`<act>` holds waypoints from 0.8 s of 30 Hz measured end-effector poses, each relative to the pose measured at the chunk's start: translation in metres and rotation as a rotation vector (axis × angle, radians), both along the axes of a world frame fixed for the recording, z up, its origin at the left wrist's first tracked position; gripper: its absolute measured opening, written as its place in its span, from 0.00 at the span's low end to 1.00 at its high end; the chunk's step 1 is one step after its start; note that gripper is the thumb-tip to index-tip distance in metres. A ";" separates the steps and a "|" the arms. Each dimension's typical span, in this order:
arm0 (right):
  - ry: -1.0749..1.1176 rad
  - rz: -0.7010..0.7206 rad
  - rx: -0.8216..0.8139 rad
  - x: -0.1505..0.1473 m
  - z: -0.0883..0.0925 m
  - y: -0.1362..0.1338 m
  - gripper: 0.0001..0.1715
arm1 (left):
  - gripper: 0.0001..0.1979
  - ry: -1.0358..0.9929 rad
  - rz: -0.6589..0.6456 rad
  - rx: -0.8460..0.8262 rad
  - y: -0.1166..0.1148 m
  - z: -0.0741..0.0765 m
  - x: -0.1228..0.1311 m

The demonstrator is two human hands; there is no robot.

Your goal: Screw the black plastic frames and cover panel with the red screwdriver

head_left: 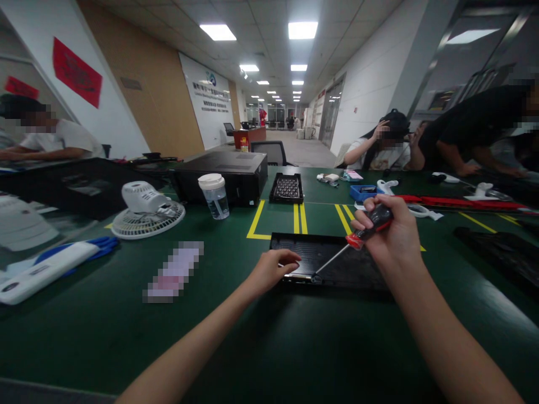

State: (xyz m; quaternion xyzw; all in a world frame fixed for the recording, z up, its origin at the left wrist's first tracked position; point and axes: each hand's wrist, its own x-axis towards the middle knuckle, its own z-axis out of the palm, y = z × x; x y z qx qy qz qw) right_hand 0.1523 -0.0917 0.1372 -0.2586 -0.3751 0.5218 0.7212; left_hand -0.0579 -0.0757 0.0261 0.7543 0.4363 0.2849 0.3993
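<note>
My right hand [393, 230] is wrapped round the dark handle of a screwdriver [334, 259] with a red collar. Its shaft slopes down to the left, and the tip meets the near edge of a flat black panel [337, 261] at a small fitting [315, 278]. A narrow pale metallic strip [297, 276] lies along that edge, left of the tip. My left hand [269, 272] is at the panel's near left corner, fingers curled and thumb by the strip. Its grip on the panel is partly hidden.
A pixelated flat pinkish object [174, 272], a white fan [147, 210] and a lidded cup [214, 196] are left. Behind stand a black computer case [223, 174], a black tray [287, 188] and a blue box [362, 192]. Another dark panel [501, 261] lies right. Other people sit or lean around.
</note>
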 end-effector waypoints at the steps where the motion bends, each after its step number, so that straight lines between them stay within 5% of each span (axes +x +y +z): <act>1: -0.003 -0.003 0.014 -0.001 0.000 -0.001 0.09 | 0.12 -0.050 -0.010 -0.057 -0.003 -0.001 -0.001; 10: -0.041 0.016 0.165 -0.010 0.005 -0.018 0.09 | 0.10 -0.648 0.049 -0.558 -0.029 -0.007 0.005; 24: -0.102 0.067 0.250 -0.016 0.008 -0.035 0.06 | 0.09 -0.900 0.125 -0.922 -0.040 -0.013 0.010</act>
